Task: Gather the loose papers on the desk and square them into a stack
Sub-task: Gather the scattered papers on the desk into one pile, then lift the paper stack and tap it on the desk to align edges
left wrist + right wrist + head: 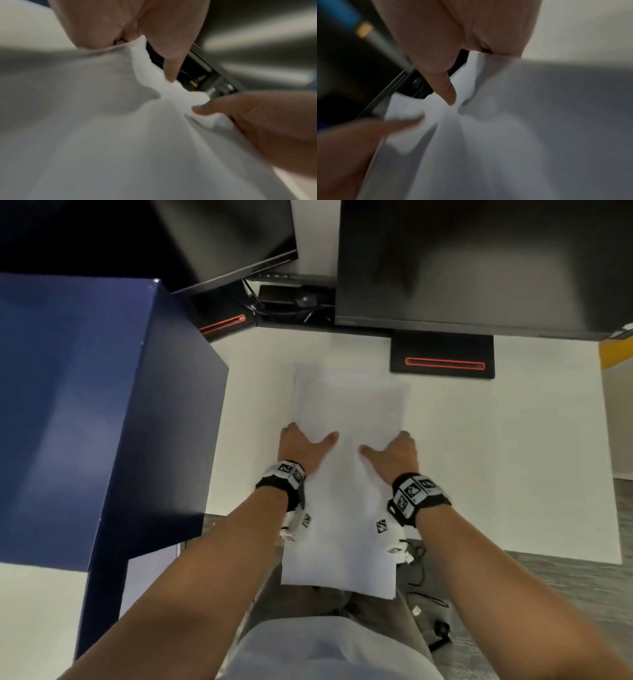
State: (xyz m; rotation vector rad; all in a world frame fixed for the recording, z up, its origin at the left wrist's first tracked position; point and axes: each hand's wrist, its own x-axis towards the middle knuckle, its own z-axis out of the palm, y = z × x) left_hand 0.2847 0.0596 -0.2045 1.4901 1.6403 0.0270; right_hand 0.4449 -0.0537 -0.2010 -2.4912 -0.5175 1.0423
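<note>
White papers [346, 474] fill the middle of the head view, and we see them held up off the white desk [496, 457], their lower edge hanging past the desk's near edge toward the bottom of the frame. Our left hand [301, 445] grips the sheaf on its left side, thumb lying across the top sheet and fingers tucked behind it; our right hand [394, 453] does the same on the right side, thumb pointing inward. In the left wrist view the thumb [171, 65] presses down into the paper, which creases beneath it, while the other hand's thumb shows at the right of that frame (both wrist views are blurred). The far ends of the sheets are uneven, one edge showing beyond another in the upper middle.

Two dark monitors [479, 261] span the top of the head view, their stands [442, 357] edged in red. At the left of the frame stands a blue box [85, 388].
</note>
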